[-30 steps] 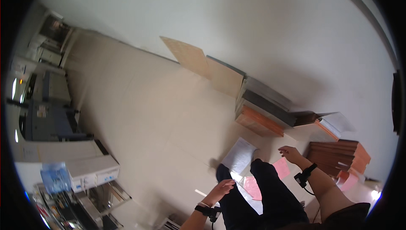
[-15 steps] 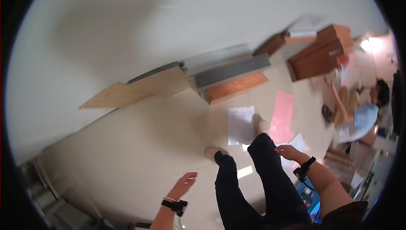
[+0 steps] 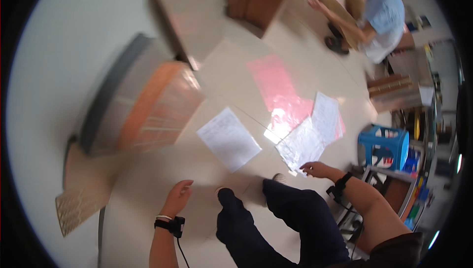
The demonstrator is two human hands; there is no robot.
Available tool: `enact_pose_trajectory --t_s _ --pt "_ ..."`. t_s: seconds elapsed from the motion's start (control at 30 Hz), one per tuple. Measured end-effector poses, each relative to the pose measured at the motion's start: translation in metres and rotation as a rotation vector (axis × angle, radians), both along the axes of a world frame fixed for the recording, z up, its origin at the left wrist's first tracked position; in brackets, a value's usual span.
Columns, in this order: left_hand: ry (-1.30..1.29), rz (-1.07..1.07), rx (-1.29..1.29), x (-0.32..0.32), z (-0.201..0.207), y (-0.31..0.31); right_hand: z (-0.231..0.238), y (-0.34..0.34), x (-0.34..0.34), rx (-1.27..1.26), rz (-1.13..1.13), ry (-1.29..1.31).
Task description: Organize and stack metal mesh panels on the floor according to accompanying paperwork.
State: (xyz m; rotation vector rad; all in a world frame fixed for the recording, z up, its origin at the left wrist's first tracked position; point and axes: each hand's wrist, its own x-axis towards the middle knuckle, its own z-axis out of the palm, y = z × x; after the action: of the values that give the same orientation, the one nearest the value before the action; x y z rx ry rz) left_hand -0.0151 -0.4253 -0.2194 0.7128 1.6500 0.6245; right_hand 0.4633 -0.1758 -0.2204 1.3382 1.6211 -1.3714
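Three white sheets (image 3: 300, 144) lie on the floor (image 3: 130, 214), out from its wall-side edge, two hiding parts of the pink sheets (image 3: 275, 80). The left hand (image 3: 176, 198) hangs loosely curled, empty; whether the right hand (image 3: 320, 170) grips the nearest sheet's corner, I cannot tell.

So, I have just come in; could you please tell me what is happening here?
Someone has both hands lowered over a floor with sheets on it. The left hand seems empty, left of a single white sheet. The right hand is by the near edge of some overlapping white sheets; whether it touches them is unclear. Pink sheeting lies beyond them. Another person, in a light blue top, is low down farther back.
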Motion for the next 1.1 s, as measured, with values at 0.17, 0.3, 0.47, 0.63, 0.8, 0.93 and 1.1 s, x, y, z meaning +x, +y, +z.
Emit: enact_pose_trajectory --t_s 0.17,0.3,0.47,0.63,0.8,0.93,1.1 --pt "-0.039 -0.71 -0.219 0.047 -0.139 0.069 -0.101 0.004 0.127 0.013 -0.204 -0.197" --pt "0.06 -1.084 -0.388 0.087 -0.211 0.13 -0.169 -0.028 0.204 0.07 -0.519 -0.236" --pt "0.173 -1.058 -0.075 0.088 -0.271 0.153 -0.249 -0.059 0.214 0.242 -0.866 -0.273" --pt "0.272 -0.965 -0.014 0.08 -0.248 0.16 -0.302 -0.082 0.212 0.612 -0.965 -0.422" --pt "0.26 -0.642 -0.13 0.059 -0.251 0.138 -0.309 -0.047 0.175 0.67 -1.164 -0.261" --pt "0.342 -0.689 -0.178 0.065 -0.246 0.125 -0.289 -0.028 0.14 0.679 -1.248 -0.402" --pt "0.327 -0.602 -0.171 0.08 -0.238 0.127 -0.296 -0.038 0.136 0.651 -1.461 -0.044"
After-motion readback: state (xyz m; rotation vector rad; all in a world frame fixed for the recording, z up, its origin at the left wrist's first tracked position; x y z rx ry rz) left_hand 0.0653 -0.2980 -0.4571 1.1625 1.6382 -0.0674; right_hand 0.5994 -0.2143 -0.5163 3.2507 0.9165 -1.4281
